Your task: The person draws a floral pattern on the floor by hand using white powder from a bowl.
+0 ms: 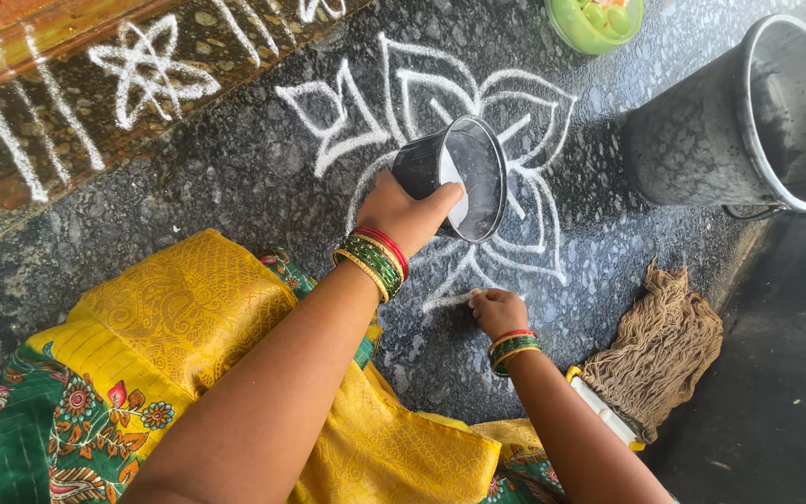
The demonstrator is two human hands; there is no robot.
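Head view, looking down at a dark speckled stone floor (235,177) with a white powder pattern (478,140) drawn on it: petal/leaf outlines, lines radiating from a centre.

Left hand (408,217): clamped on a small dark metal cup (454,177), thumb over the rim, fingers wrapped round the body. Cup is tilted, mouth toward the camera, held above the middle of the pattern. White powder visible inside, against the near wall. Green, gold and red bangles (375,257) on that wrist.

Right hand (498,311): fingers pinched together, fingertips down at the floor, right at the end of a white line on the lower edge of the pattern. Probably holding a pinch of powder, though the grip hides it. Matching bangles (512,347) on that wrist too.

Around:
- Large dark metal bucket (701,140), upper right, standing just beside the pattern, rim light-coloured, inside looks dark.
- Green bowl (594,23) at top edge, partly cut off, holding some pale green bits.
- Mop head (660,350) with tan strings lying on the floor right of the right forearm, white and yellow socket at its base.
- More white star and stripe marks (146,70) on the brownish step at upper left.
- Yellow and green patterned cloth (188,336) over the person's lap, lower left.
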